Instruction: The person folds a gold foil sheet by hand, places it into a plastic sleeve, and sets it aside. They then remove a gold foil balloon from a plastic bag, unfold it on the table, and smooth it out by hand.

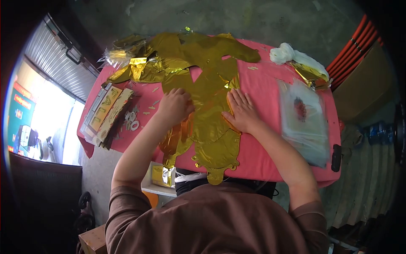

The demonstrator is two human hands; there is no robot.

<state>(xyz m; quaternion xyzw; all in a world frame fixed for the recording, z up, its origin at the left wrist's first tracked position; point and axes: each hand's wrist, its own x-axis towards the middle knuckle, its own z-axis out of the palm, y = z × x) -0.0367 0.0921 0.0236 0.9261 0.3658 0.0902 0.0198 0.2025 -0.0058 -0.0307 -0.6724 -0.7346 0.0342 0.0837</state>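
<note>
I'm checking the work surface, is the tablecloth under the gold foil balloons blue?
No, the tablecloth is pink, showing around the flattened gold foil balloons that both hands press on.

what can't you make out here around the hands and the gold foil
Head view only:
- Left hand: curled on the gold foil balloon, so anything under its fingers is hidden.
- Foil under the flat right hand: covered by the palm.
- Stack of clear bags: blurred, red print unreadable.
- Gold cards: lettering too small.
- Balloon's lower tip: hangs past the pink table edge.
</note>
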